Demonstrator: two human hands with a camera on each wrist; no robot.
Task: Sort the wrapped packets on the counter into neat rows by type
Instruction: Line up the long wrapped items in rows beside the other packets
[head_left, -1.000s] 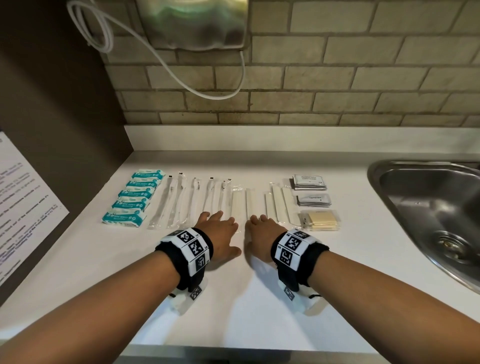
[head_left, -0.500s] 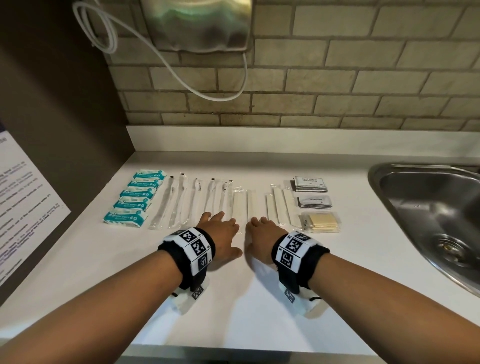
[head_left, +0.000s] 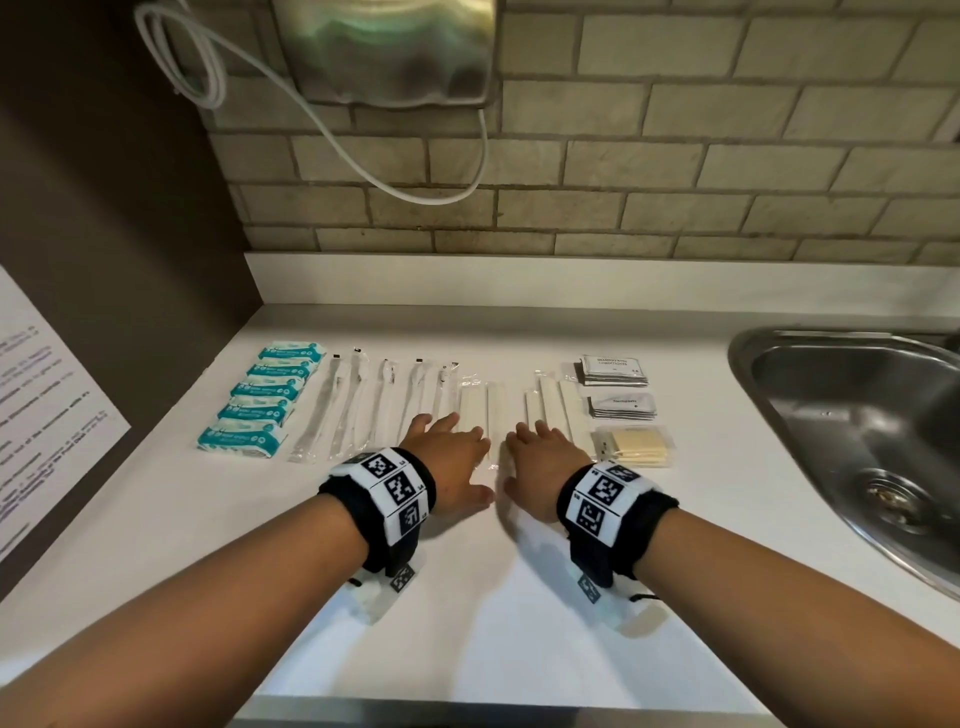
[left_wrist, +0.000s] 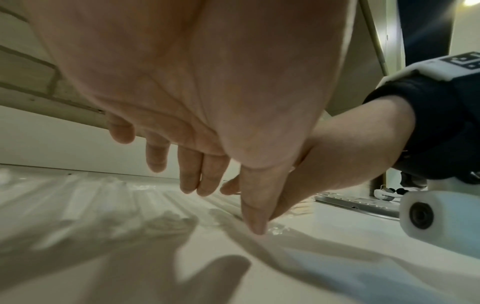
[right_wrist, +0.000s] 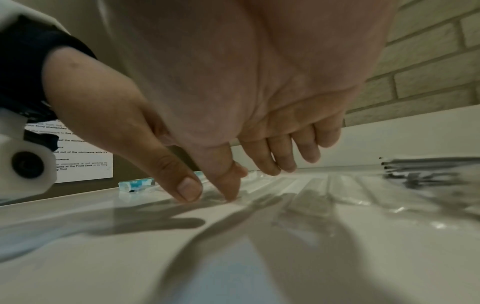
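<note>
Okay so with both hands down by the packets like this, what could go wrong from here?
1. The left hand and right hand rest open among the thin clear-wrapped sticks; a slide could skew those rows.
2. The right hand sits beside the yellowish packet, so it may nudge it.

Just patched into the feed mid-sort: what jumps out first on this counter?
Two hands, left hand and right hand, lie flat and open side by side at the near ends of the white sticks. Behind them run tidy groups: teal packets far left, clear-wrapped utensils next, gray sachets right. A steel sink fills the right edge.
</note>
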